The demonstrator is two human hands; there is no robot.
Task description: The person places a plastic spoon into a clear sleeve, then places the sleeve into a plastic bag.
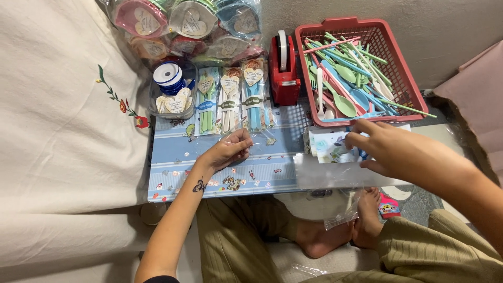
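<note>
Two risks imo: your left hand (229, 150) only pinches the clear bag (250, 142) mid-table, so it slips; right hand (390, 149), fingers spread over paper cards (327, 147) at the right edge, nudges them off.

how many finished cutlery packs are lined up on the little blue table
3, side by side at the table's far edge: a green set left, a white set in the middle, a blue set right, beside the red tape dispenser. More may hide beneath.

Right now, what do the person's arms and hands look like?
Both arms are bare, with no gloves, rings or watch showing. The left hand has a small dark butterfly tattoo near the wrist, and a dark sleeve edge shows high on that arm. The right hand has no markings.
</note>
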